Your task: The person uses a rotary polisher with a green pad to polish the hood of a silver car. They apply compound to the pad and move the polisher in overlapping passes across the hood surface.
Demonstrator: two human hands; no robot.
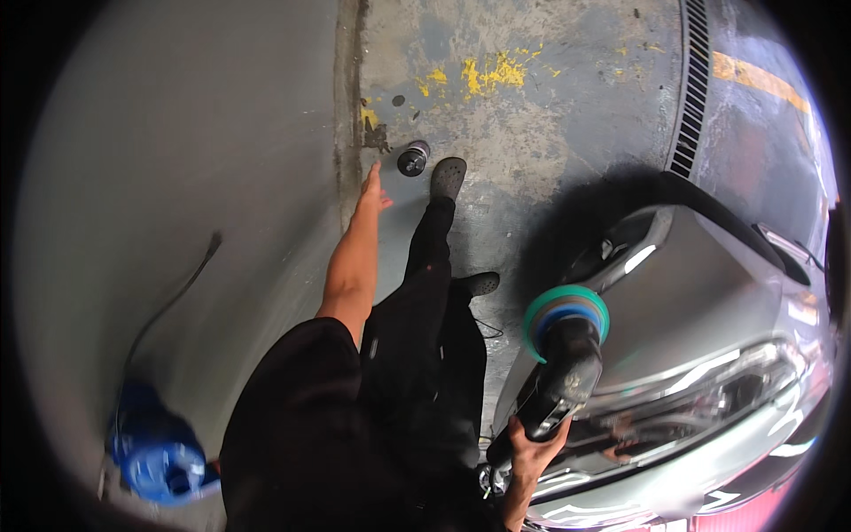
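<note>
My right hand (pixel 534 452) is wrapped round the handle of a black car polisher (pixel 567 372). A round green foam pad (pixel 596 301) with a blue backing sits on the polisher's head, close beside the silver-grey car (pixel 700 284). I cannot tell whether the pad touches the bodywork. My left hand (pixel 376 188) reaches forward with fingers stretched out, holding nothing. Just right of its fingertips is a small dark bottle (pixel 414 159) with a black cap, on the floor and apart from the hand.
The car fills the right side, with its headlight (pixel 718 399) near me. A floor drain grate (pixel 690 97) runs beyond it. At the lower left sits a blue plastic container (pixel 160 452), with a dark cable (pixel 173 297) near it. My shoe (pixel 448 177) stands beside the bottle.
</note>
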